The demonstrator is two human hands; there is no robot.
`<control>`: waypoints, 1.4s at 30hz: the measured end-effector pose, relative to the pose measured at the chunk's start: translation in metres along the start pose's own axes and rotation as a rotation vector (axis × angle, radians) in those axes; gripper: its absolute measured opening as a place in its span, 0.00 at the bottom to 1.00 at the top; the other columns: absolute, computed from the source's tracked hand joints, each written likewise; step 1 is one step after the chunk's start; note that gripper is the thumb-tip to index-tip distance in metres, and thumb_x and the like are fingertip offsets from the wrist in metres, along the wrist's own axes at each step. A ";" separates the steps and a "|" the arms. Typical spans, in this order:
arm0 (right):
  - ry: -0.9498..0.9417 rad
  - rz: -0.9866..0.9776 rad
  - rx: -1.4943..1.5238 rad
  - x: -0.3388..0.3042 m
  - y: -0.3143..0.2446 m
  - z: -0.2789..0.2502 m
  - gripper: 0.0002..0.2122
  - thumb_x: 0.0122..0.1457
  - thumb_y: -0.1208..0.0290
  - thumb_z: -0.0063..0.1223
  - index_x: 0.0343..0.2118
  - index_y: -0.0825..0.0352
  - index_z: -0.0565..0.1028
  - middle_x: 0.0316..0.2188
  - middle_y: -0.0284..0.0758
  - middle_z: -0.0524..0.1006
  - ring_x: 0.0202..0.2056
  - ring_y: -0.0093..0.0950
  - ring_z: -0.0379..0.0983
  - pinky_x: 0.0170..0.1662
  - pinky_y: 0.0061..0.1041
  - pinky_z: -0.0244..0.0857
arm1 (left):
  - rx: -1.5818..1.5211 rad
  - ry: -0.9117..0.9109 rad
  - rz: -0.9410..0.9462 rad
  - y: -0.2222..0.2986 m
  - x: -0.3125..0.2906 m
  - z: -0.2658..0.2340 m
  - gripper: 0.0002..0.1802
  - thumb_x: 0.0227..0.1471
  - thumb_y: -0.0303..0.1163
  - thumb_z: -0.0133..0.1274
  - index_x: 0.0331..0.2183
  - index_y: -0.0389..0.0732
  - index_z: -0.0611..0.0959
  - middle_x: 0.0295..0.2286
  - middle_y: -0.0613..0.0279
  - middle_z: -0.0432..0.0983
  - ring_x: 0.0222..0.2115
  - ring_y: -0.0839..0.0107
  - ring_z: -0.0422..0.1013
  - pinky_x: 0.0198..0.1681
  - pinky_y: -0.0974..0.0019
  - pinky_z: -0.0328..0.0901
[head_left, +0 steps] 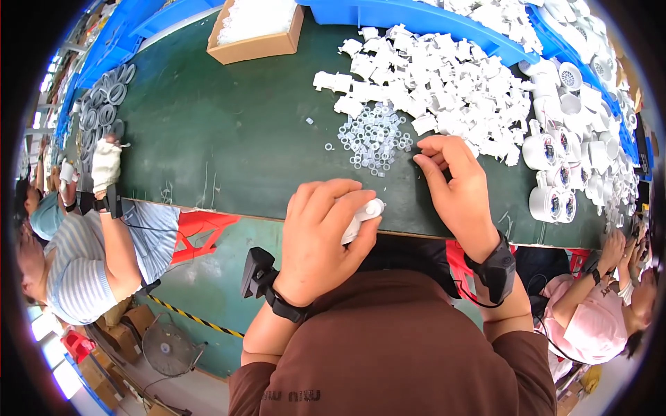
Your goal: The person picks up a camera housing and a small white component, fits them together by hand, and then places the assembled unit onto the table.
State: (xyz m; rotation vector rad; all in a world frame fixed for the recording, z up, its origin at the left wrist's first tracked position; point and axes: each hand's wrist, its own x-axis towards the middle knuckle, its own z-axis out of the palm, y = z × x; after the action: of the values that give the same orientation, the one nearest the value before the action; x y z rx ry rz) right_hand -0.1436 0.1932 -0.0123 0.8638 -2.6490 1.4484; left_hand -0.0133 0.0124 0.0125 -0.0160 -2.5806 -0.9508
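White part (pixel 374 208): held in L hand (pixel 312 225), lodged btwn thumb & index; rounded end seen poking out past the index, body partly hidden by the fingers.
L fingers: bent & bunched side by side, index laid across the far side of the part, thumb pressed in from the near side. Pinched, clearly.
R hand (pixel 458 177): held apart from L, just beside the ring pile (pixel 374 135); thumb & index tips brought close, other fingers curled. Can't tell if anything small is pinched there.
Wrists: both reached in over near edge of table; back of L hand turned up, R hand angled in toward the L. Black wrist device (pixel 260 274) strapped on L, similar one on R.
Rings: small, translucent, bluish, loosely heaped on green tabletop (pixel 208 132), a few strayed.
White brackets (pixel 451 87): hard, matte, plastic-looking, angular w/ stubs, piled behind the rings.
Housings (pixel 555 201): white, rounded, stacked at far R; wiring seen in some.
Carton (pixel 257 48): brown cardboard, filled w/ clear pcs.
Grey loops (pixel 104 97): smooth, round, heaped far L.
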 end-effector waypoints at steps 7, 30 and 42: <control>0.004 -0.097 -0.106 0.009 0.001 0.010 0.10 0.57 0.80 0.64 0.41 0.65 0.80 0.36 0.33 0.75 0.29 0.23 0.70 0.32 0.22 0.66 | 0.030 0.011 0.020 -0.001 0.002 0.002 0.17 0.44 0.24 0.65 0.40 0.41 0.84 0.41 0.59 0.78 0.38 0.56 0.71 0.41 0.58 0.68; -0.408 0.322 0.870 -0.027 -0.039 -0.001 0.07 0.63 0.85 0.54 0.43 0.73 0.80 0.48 0.36 0.73 0.48 0.24 0.73 0.52 0.24 0.71 | 0.031 -0.007 -0.001 0.000 -0.002 0.002 0.18 0.44 0.27 0.65 0.41 0.43 0.82 0.43 0.62 0.76 0.42 0.59 0.71 0.44 0.57 0.65; -0.428 0.454 0.941 -0.020 -0.044 0.011 0.06 0.65 0.79 0.56 0.43 0.70 0.77 0.36 0.30 0.79 0.36 0.15 0.76 0.41 0.16 0.69 | -0.017 0.109 0.030 -0.006 -0.009 0.014 0.22 0.40 0.25 0.66 0.41 0.42 0.79 0.42 0.61 0.76 0.40 0.57 0.71 0.43 0.57 0.65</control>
State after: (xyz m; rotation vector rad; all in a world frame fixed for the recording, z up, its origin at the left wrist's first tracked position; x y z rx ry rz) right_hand -0.1030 0.1756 0.0107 0.6214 -2.4312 3.0479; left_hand -0.0109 0.0180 -0.0045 -0.0074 -2.4658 -0.9369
